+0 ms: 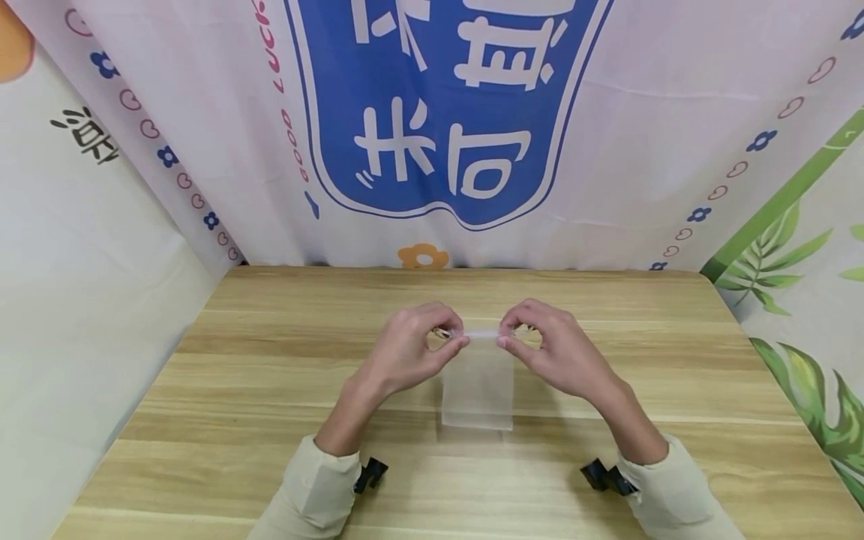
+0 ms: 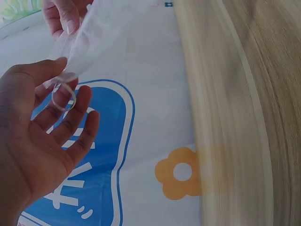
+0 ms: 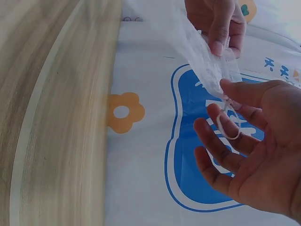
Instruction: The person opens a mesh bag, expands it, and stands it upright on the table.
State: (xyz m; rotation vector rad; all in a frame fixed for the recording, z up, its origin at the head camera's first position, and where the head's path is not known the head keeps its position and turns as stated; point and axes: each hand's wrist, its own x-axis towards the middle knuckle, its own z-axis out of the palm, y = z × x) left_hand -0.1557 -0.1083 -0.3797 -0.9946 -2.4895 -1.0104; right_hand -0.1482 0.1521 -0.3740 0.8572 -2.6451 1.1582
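A see-through whitish drawstring pouch (image 1: 478, 390) hangs upright over the table, its top edge stretched between both hands. My left hand (image 1: 412, 345) pinches the left top corner between thumb and index finger, while my right hand (image 1: 556, 345) pinches the right top corner the same way. A pale cord loop (image 2: 75, 100) sticks out from the pouch beside the spread fingers of the left hand. In the right wrist view, a matching cord loop (image 3: 220, 127) hangs by the right hand's fingers. Whether anything lies inside the pouch cannot be made out; it looks flat.
The wood-grain table (image 1: 270, 420) extends around the hands. Behind it hangs a white cloth (image 1: 223, 135) with a blue printed panel (image 1: 337, 150) and an orange flower. Black wrist mounts (image 1: 370, 475) show at both cuffs.
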